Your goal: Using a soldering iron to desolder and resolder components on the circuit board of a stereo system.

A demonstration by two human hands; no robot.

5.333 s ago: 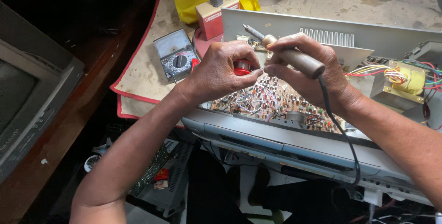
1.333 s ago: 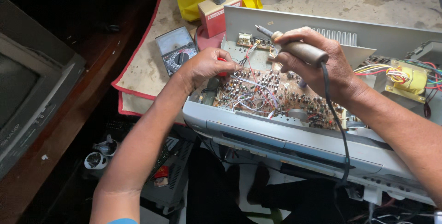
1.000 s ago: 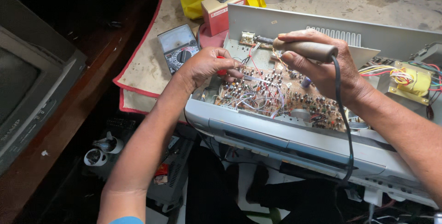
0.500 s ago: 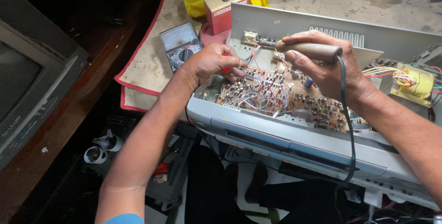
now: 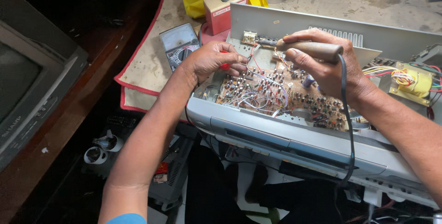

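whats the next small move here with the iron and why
Probably lower the soldering iron tip onto the circuit board where the left hand pinches something red. The right hand grips the iron level above the board, its tip hidden near the back edge, so contact cannot be confirmed.

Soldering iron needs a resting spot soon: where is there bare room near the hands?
Bare cloth mat left of the multimeter, and dusty bench top behind the chassis. The circuit board is crowded with wires.
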